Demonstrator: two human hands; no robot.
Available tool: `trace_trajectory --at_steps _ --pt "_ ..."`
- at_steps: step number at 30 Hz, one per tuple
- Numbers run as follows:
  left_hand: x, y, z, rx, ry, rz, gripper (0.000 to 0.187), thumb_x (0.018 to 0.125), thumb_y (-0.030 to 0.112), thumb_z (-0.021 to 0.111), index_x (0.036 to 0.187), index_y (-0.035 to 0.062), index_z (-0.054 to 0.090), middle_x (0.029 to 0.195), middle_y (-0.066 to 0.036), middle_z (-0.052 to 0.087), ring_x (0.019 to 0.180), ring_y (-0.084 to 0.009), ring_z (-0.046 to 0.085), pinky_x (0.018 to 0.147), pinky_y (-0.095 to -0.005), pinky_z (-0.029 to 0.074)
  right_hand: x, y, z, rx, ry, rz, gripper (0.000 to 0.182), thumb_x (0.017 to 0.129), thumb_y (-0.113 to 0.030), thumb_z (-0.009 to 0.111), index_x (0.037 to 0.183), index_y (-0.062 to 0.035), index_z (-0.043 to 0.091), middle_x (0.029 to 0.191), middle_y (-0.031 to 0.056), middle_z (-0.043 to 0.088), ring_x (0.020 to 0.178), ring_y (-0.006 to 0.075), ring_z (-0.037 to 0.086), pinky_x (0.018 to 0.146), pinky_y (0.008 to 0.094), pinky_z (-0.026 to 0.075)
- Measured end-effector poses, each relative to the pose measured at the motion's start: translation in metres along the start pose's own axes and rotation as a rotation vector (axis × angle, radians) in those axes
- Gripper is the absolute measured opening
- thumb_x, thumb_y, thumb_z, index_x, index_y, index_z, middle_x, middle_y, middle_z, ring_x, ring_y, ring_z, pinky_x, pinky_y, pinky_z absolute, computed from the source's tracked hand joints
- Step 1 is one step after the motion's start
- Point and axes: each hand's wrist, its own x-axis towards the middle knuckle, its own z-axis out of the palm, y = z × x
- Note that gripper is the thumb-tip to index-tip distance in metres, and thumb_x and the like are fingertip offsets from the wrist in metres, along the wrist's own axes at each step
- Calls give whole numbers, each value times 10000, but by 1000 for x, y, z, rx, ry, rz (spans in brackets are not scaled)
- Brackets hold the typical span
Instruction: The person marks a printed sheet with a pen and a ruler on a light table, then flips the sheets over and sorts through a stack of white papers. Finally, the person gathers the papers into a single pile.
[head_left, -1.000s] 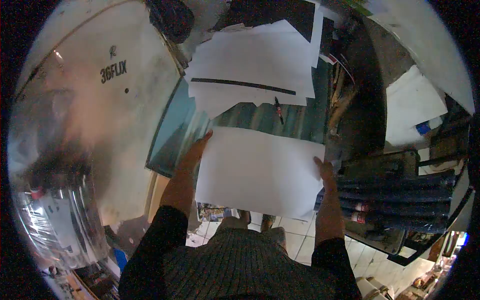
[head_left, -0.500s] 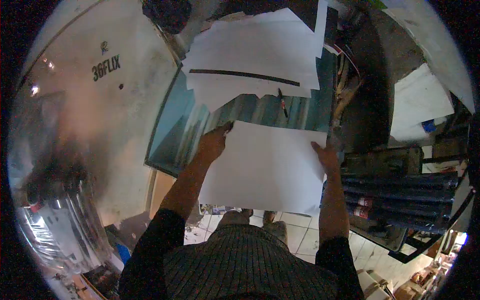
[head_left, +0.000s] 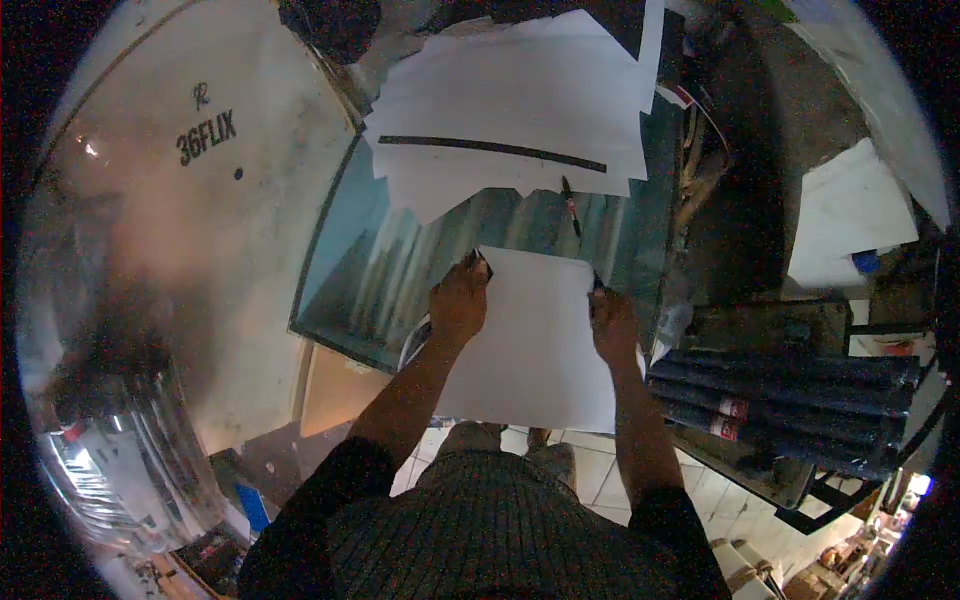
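A white paper sheet [head_left: 535,345] is held in front of my body, over the near edge of the glass-topped table [head_left: 350,260]. My left hand [head_left: 460,305] is closed on its left side near the far corner, and my right hand [head_left: 612,320] grips the right side. Both side edges bend up or back around the hands, so the sheet looks narrower. Beyond it a pen [head_left: 571,207] lies on the glass. A dark strip like a ruler [head_left: 490,152] rests across a pile of white paper [head_left: 500,80] at the back.
A pale board marked 36FLIX [head_left: 205,140] stands on the left, with plastic-wrapped material [head_left: 130,470] below it. At right, dark wrapped rolls [head_left: 790,400] lie on a metal-framed stand [head_left: 810,515]. Another white sheet [head_left: 850,215] sits further back on the right.
My hands have moved closer together, and the sheet between them has gone from spread wide to narrower, its sides bent. The pen and strip stay where they were.
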Motion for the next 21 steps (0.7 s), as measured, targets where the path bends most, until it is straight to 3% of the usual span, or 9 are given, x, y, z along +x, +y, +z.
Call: trace_trajectory --at_steps 2,3,5,7,10,13,15,17,21 --pt "-2 0 8 -245 -81 -126 624 997 490 471 1412 24 473 1406 -189 540 1279 -346 536 1036 -580 406 -6 -12 2 -42 209 -109 280 980 -234 557 1119 -5 638 1019 210 657 943 398 617 812 510 508" --pt "-10 3 10 -86 -10 -91 618 999 472 473 1421 21 471 1410 -189 537 1292 -342 523 1053 -572 391 -9 -27 5 -93 368 -38 356 1029 -333 457 1055 -23 631 977 224 648 888 423 618 793 529 493" --pt "-7 5 13 70 67 -55 612 1000 453 474 1430 17 468 1414 -189 535 1305 -337 511 1071 -564 375 -3 -9 20 -243 402 -18 368 1023 -336 461 1089 -18 634 1012 212 662 919 408 632 801 522 505" --pt "6 -7 7 140 -37 -244 630 1004 450 451 1455 10 447 1473 -182 481 1352 -335 467 1111 -567 330 6 17 39 -393 436 10 384 1017 -339 466 1123 -12 636 1046 200 676 949 394 647 810 516 517" --pt "29 -64 37 308 144 -183 671 1008 485 410 1466 -5 427 1533 -200 395 1410 -338 388 1147 -583 263 32 72 49 -687 269 203 312 987 -269 508 1152 -39 639 1213 215 621 1114 425 573 916 562 458" --pt "47 -84 30 289 143 -210 700 1012 511 380 1474 -14 411 1567 -219 339 1458 -349 315 1171 -591 211 56 107 33 -762 438 -62 353 990 -301 500 1167 -23 628 1292 230 584 1146 440 555 964 591 420" --pt "42 -88 28 273 89 -217 706 1013 516 375 1479 -14 402 1568 -227 332 1470 -357 290 1176 -589 200 55 105 30 -807 224 114 485 1002 -336 436 1338 -5 551 1530 202 400 1419 342 376 1115 575 317" --pt "30 -60 20 232 63 -150 746 1008 550 374 1498 -11 369 1579 -221 312 1484 -364 253 1181 -580 196 45 114 46 -743 182 140 487 1000 -338 442 1344 -10 549 1512 197 426 1406 345 392 1117 583 311" --pt "-1 -7 2 302 -65 -92 828 984 616 390 1526 -5 312 1600 -217 266 1493 -359 232 1192 -562 186 21 21 21 -501 112 251 500 992 -345 466 1371 -29 542 1440 174 527 1356 353 457 1125 614 287"
